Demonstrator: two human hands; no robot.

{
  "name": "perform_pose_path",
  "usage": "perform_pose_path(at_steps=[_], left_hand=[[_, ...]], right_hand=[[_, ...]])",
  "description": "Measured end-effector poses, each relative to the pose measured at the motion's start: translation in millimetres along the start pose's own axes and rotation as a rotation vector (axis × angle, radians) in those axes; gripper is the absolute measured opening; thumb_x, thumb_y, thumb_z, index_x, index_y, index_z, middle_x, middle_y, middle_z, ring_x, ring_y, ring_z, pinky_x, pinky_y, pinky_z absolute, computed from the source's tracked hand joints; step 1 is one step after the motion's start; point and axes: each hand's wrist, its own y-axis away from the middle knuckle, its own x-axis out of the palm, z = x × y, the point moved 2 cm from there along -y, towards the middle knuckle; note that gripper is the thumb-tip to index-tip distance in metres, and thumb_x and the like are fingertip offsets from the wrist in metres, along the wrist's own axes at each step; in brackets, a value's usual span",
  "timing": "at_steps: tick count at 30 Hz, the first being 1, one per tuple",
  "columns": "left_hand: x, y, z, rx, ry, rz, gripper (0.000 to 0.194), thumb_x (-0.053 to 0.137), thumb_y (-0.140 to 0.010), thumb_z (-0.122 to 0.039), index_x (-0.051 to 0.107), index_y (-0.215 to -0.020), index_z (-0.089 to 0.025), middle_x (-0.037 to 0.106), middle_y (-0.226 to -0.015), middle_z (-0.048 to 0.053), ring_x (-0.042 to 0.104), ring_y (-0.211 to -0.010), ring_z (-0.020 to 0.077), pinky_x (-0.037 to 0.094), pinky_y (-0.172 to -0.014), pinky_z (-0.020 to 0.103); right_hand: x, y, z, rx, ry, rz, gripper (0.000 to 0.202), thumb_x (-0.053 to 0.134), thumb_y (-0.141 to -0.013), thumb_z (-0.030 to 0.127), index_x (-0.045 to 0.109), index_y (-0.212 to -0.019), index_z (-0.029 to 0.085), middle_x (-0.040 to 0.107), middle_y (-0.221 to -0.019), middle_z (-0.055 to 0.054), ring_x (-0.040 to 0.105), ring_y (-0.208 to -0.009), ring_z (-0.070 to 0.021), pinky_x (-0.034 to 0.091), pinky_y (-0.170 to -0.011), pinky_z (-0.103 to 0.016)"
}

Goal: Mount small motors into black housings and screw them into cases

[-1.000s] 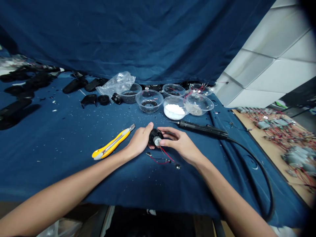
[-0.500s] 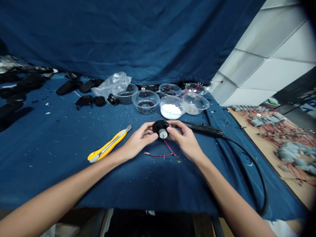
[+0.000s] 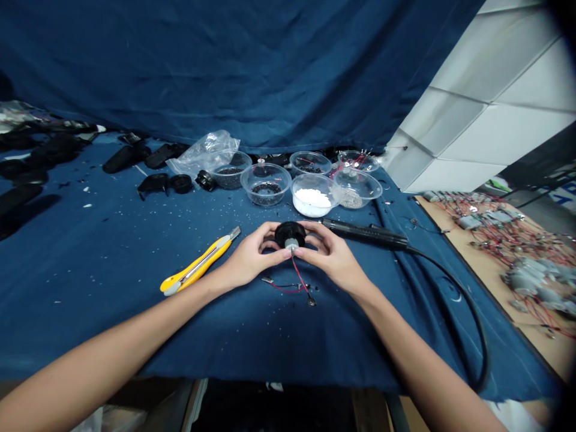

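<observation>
Between my hands is a round black part (image 3: pixel 290 233) with a small silver motor (image 3: pixel 292 243) set in its near side. My left hand (image 3: pixel 255 255) grips it from the left, thumb at the motor's near end. From the right, my right hand (image 3: pixel 330 252) holds the same part, its thumb also by the motor. Red and dark wires (image 3: pixel 300 277) hang from the motor toward the blue cloth. A yellow utility knife (image 3: pixel 198 266) lies left of my left hand. Behind my right hand rests a black tool handle (image 3: pixel 366 233) with a cable.
Clear bowls stand at the back, including one with white material (image 3: pixel 312 201) and one with small black pieces (image 3: pixel 266 191). A plastic bag (image 3: pixel 204 153) and black parts (image 3: pixel 126 158) lie back left. Wired motors cover a board (image 3: pixel 531 312) at the right.
The black part has tilted, so the motor points more toward me. Both thumbs have moved to the motor's near end, and the hanging wires have swung slightly left and nearer.
</observation>
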Motion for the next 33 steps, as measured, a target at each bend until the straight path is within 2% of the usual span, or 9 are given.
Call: perform_pose_path(at_steps=[12, 17, 20, 22, 23, 25, 27, 31, 33], left_hand=[[-0.4, 0.4, 2.5, -0.005, 0.026, -0.008, 0.042, 0.070, -0.078, -0.030, 0.052, -0.114, -0.016, 0.061, -0.116, 0.009, 0.057, -0.109, 0.0189, 0.044, -0.097, 0.037], [0.4, -0.4, 3.6, 0.016, -0.041, -0.005, 0.040, 0.067, -0.081, -0.033, 0.051, -0.113, -0.016, 0.062, -0.113, 0.008, 0.058, -0.105, 0.0181, 0.045, -0.094, 0.035], [-2.1, 0.0, 4.5, 0.061, -0.316, -0.169, 0.038, 0.067, -0.080, -0.037, 0.050, -0.109, -0.017, 0.062, -0.107, 0.007, 0.058, -0.101, 0.0198, 0.044, -0.091, 0.035], [-3.8, 1.1, 3.0, 0.099, -0.536, -0.298, 0.038, 0.068, -0.079, -0.038, 0.048, -0.105, -0.018, 0.060, -0.104, 0.006, 0.056, -0.099, 0.0213, 0.043, -0.089, 0.035], [-4.1, 1.6, 1.7, 0.112, -0.616, -0.327, 0.038, 0.068, -0.078, -0.038, 0.047, -0.103, -0.018, 0.059, -0.103, 0.006, 0.055, -0.098, 0.0216, 0.042, -0.087, 0.035], [-4.0, 2.6, -1.6, 0.133, -0.697, -0.310, 0.036, 0.067, -0.079, -0.038, 0.047, -0.101, -0.018, 0.057, -0.100, 0.006, 0.054, -0.095, 0.0208, 0.042, -0.084, 0.034], [-4.3, 3.6, -6.2, 0.154, -0.716, -0.241, 0.031, 0.065, -0.082, -0.036, 0.047, -0.099, -0.018, 0.055, -0.097, 0.005, 0.053, -0.091, 0.0193, 0.042, -0.081, 0.032], [-6.2, 6.4, -15.3, 0.220, -0.688, -0.036, 0.018, 0.058, -0.088, -0.031, 0.049, -0.099, -0.019, 0.053, -0.097, 0.004, 0.052, -0.092, 0.0180, 0.042, -0.084, 0.033], [-7.5, 8.1, -17.6, 0.261, -0.633, -0.048, 0.029, 0.062, -0.085, -0.033, 0.047, -0.107, -0.020, 0.050, -0.108, 0.007, 0.050, -0.103, 0.0205, 0.041, -0.092, 0.036]], right_hand=[[3.6, 0.8, -10.2, 0.043, -0.115, -0.059, 0.048, 0.081, -0.068, 0.030, 0.060, -0.110, 0.020, 0.064, -0.115, -0.006, 0.064, -0.101, -0.0201, 0.051, -0.092, -0.034], [1.8, -2.9, -11.1, 0.045, -0.112, -0.025, 0.050, 0.080, -0.069, 0.031, 0.060, -0.113, 0.020, 0.061, -0.121, -0.007, 0.063, -0.105, -0.0208, 0.048, -0.097, -0.036], [0.4, -3.9, -10.2, 0.071, -0.096, -0.075, 0.053, 0.078, -0.072, 0.033, 0.056, -0.119, 0.022, 0.059, -0.126, -0.008, 0.061, -0.110, -0.0212, 0.049, -0.098, -0.037], [1.1, -2.4, -9.4, 0.083, -0.051, -0.133, 0.046, 0.073, -0.077, 0.038, 0.056, -0.116, 0.021, 0.064, -0.115, -0.009, 0.065, -0.102, -0.0212, 0.053, -0.091, -0.038], [2.5, -1.2, -9.2, 0.089, -0.018, -0.133, 0.041, 0.071, -0.079, 0.040, 0.057, -0.112, 0.020, 0.066, -0.105, -0.008, 0.067, -0.095, -0.0211, 0.056, -0.086, -0.038], [6.5, 1.4, -9.5, 0.109, 0.059, -0.060, 0.036, 0.069, -0.081, 0.043, 0.059, -0.105, 0.018, 0.068, -0.089, -0.005, 0.069, -0.081, -0.0200, 0.058, -0.076, -0.035], [9.1, 3.3, -10.6, 0.131, 0.119, 0.027, 0.035, 0.071, -0.079, 0.043, 0.060, -0.102, 0.019, 0.068, -0.082, -0.003, 0.069, -0.074, -0.0191, 0.057, -0.071, -0.031], [7.8, 4.1, -11.9, 0.136, 0.154, 0.095, 0.027, 0.069, -0.082, 0.040, 0.061, -0.097, 0.019, 0.070, -0.078, -0.003, 0.069, -0.074, -0.0197, 0.053, -0.072, -0.030], [7.8, 4.3, -11.1, 0.101, 0.197, 0.102, 0.026, 0.065, -0.085, 0.039, 0.060, -0.101, 0.019, 0.069, -0.076, -0.002, 0.068, -0.074, -0.0191, 0.052, -0.072, -0.029]])
